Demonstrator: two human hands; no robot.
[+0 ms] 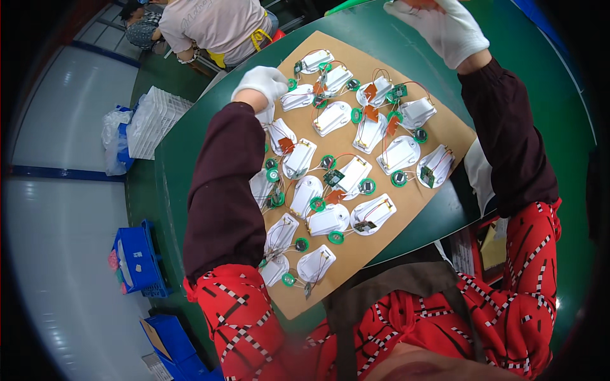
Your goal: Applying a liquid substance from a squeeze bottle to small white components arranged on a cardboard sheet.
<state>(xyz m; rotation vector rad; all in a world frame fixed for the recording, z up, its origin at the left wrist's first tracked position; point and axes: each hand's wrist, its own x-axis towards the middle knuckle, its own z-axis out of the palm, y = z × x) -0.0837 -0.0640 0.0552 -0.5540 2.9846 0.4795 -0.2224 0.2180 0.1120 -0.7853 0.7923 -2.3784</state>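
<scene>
My left hand (262,84), in a white glove, is at the far left edge of a brown board (406,204). Its fingers are curled beside a white plastic housing (297,98) and a small green-rimmed round speaker (292,84); whether anything is in them is hidden. My right hand (448,35), gloved too, is raised beyond the board's far right edge. The picture's upper edge cuts off its fingers. Many white housings cover the board, with thin wires, round speakers (367,186), green circuit boards (333,177) and orange-brown pieces (286,145) on or beside them.
The board lies on a dark green table (175,159). To the left are a white plastic crate (151,127) with clear bags and several blue bins (135,254) on the floor. Beyond the table a person (213,28) in a light shirt sits with their back turned.
</scene>
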